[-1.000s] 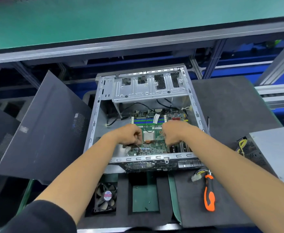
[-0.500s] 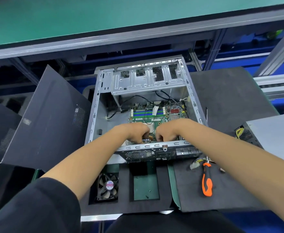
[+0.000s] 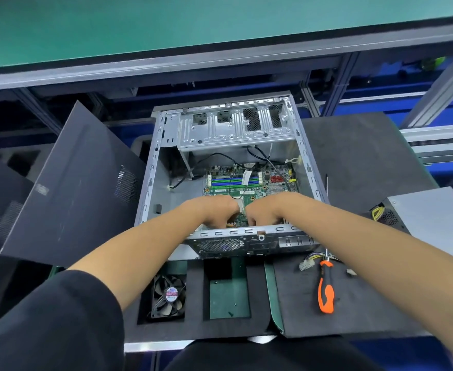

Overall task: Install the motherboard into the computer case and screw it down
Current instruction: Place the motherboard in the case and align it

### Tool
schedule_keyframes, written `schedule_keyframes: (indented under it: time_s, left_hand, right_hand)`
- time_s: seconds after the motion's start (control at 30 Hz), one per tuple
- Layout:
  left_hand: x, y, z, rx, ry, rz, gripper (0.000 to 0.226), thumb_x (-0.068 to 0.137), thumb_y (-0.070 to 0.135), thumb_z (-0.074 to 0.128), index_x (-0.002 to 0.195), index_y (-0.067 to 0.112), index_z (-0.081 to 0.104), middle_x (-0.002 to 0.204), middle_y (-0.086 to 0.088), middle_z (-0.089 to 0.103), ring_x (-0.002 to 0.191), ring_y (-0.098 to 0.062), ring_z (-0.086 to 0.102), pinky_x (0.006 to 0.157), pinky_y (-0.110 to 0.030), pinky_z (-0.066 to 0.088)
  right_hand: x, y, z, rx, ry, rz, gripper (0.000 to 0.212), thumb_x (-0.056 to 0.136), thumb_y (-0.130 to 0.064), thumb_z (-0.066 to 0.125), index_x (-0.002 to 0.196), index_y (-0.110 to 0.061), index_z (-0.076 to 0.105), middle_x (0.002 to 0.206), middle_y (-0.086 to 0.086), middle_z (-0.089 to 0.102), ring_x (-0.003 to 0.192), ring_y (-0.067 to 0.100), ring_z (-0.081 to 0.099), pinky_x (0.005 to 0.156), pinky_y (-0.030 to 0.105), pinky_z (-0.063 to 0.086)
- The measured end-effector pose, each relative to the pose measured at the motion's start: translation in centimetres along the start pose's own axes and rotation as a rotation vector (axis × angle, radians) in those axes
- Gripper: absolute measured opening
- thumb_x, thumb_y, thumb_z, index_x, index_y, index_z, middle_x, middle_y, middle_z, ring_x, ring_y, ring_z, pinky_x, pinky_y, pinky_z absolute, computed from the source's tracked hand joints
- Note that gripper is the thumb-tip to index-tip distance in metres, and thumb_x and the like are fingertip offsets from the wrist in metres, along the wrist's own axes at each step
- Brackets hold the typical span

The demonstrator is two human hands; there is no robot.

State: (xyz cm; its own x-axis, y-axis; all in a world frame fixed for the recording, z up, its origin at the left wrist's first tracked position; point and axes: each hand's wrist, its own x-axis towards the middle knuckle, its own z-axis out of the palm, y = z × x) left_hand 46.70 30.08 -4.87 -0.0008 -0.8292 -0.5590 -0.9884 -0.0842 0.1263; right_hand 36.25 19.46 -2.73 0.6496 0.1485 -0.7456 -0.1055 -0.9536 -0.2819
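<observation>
The silver computer case [image 3: 150, 167] lies open on its side on the bench. Inside it the green motherboard [image 3: 236, 183] lies flat on the case floor, with blue and green memory slots at its far end. My left hand [image 3: 212, 210] and my right hand [image 3: 268, 210] sit side by side over the board's near part. Both have their fingers curled down onto the board's near edge, just behind the case's rear wall. The fingertips are hidden behind that wall. An orange and black screwdriver [image 3: 325, 290] lies on the foam mat to the right front.
The dark side panel [image 3: 72, 188] leans at the left of the case. A case fan [image 3: 169, 297] sits in a foam pocket in front, beside a green-bottomed pocket [image 3: 229, 290]. A power supply [image 3: 429, 218] with loose cables [image 3: 307, 263] lies at the right. Black cables hang inside the case.
Both hands have drawn toward me along the board, from its middle to its near edge by the rear wall, and have come closer together. The view has tilted slightly.
</observation>
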Motion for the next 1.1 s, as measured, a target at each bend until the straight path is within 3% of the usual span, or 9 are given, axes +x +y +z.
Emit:
schedule_keyframes:
  time_s: [0.27, 0.5, 0.6, 0.7, 0.77, 0.87, 0.97, 1.03, 1.1]
  left_hand:
    - [0.2, -0.8, 0.0, 0.014, 0.031, -0.013, 0.024, 0.076, 0.027, 0.067, 0.079, 0.006, 0.057, 0.072, -0.009, 0.057, 0.059, -0.022, 0.045, 0.057, -0.04, 0.049]
    - [0.4, -1.0, -0.2, 0.005, 0.032, -0.026, 0.03, 0.075, 0.027, 0.074, 0.076, 0.011, 0.048, 0.068, 0.0, 0.045, 0.062, -0.02, 0.046, 0.051, -0.031, 0.041]
    - [0.7, -0.7, -0.4, -0.014, -0.013, -0.063, 0.028, 0.076, 0.023, 0.074, 0.082, 0.009, 0.051, 0.073, -0.001, 0.048, 0.067, -0.021, 0.049, 0.053, -0.03, 0.042]
    - [0.9, -0.8, -0.1, -0.129, -0.048, -0.058, 0.024, 0.076, 0.02, 0.074, 0.091, 0.008, 0.059, 0.077, 0.003, 0.053, 0.071, -0.017, 0.052, 0.056, -0.023, 0.041]
    - [0.5, -1.4, 0.1, -0.311, -0.069, -0.073, 0.019, 0.079, 0.024, 0.073, 0.088, 0.009, 0.064, 0.072, 0.008, 0.055, 0.063, -0.008, 0.051, 0.048, -0.015, 0.037]
    - [-0.5, -3.3, -0.4, -0.523, 0.106, -0.186, 0.03, 0.086, 0.029, 0.066, 0.064, 0.011, 0.054, 0.058, 0.002, 0.049, 0.048, -0.008, 0.042, 0.043, -0.016, 0.034]
    - [-1.2, -5.1, -0.6, -0.498, 0.325, -0.441, 0.028, 0.086, 0.018, 0.059, 0.061, 0.01, 0.046, 0.059, -0.006, 0.046, 0.055, -0.02, 0.041, 0.053, -0.027, 0.036]
    - [-1.3, -5.5, -0.3, -0.508, 0.283, -0.572, 0.023, 0.085, 0.015, 0.057, 0.065, 0.009, 0.047, 0.061, -0.005, 0.048, 0.055, -0.019, 0.044, 0.052, -0.027, 0.037]
    - [-1.0, -5.5, 0.0, -0.566, 0.16, -0.631, 0.021, 0.086, 0.016, 0.057, 0.069, 0.009, 0.047, 0.062, -0.003, 0.049, 0.052, -0.015, 0.046, 0.045, -0.025, 0.038]
  right_hand:
    - [-0.2, 0.1, -0.3, 0.025, 0.047, 0.025, 0.039, 0.081, -0.01, 0.056, 0.049, -0.014, 0.033, 0.05, 0.0, 0.026, 0.048, 0.017, 0.021, 0.044, 0.022, 0.021]
    - [0.0, -0.1, -0.4, 0.106, 0.055, 0.08, 0.044, 0.079, -0.007, 0.058, 0.047, -0.016, 0.029, 0.041, -0.005, 0.022, 0.046, 0.016, 0.019, 0.044, 0.022, 0.02]
    - [-0.2, 0.0, -0.5, 0.138, 0.042, 0.096, 0.041, 0.079, -0.004, 0.055, 0.049, -0.016, 0.031, 0.048, -0.002, 0.026, 0.048, 0.016, 0.02, 0.044, 0.022, 0.021]
    - [0.0, 0.0, 0.0, 0.168, -0.033, 0.111, 0.033, 0.084, -0.009, 0.058, 0.055, -0.01, 0.044, 0.058, 0.004, 0.039, 0.052, 0.018, 0.028, 0.046, 0.022, 0.026]
    - [0.2, -0.1, 0.1, 0.174, -0.085, 0.115, 0.027, 0.087, -0.013, 0.058, 0.067, 0.004, 0.056, 0.066, 0.012, 0.049, 0.056, 0.02, 0.033, 0.05, 0.025, 0.029]
    - [0.2, 0.4, -0.3, 0.246, 0.012, 0.124, 0.019, 0.085, -0.004, 0.053, 0.073, 0.01, 0.059, 0.064, 0.021, 0.054, 0.053, 0.022, 0.041, 0.05, 0.027, 0.034]
    - [0.5, 0.9, -0.6, 0.279, 0.221, 0.131, 0.02, 0.083, -0.008, 0.064, 0.09, 0.01, 0.064, 0.096, 0.025, 0.068, 0.077, 0.032, 0.066, 0.066, 0.036, 0.055]
    - [0.9, 0.9, -0.3, 0.192, 0.209, 0.155, 0.024, 0.083, -0.013, 0.067, 0.095, 0.006, 0.064, 0.089, 0.022, 0.065, 0.077, 0.029, 0.062, 0.077, 0.043, 0.055]
    - [1.3, 0.6, 0.2, 0.156, 0.113, 0.15, 0.013, 0.086, -0.008, 0.058, 0.085, 0.005, 0.059, 0.077, 0.018, 0.05, 0.071, 0.021, 0.046, 0.067, 0.037, 0.047]
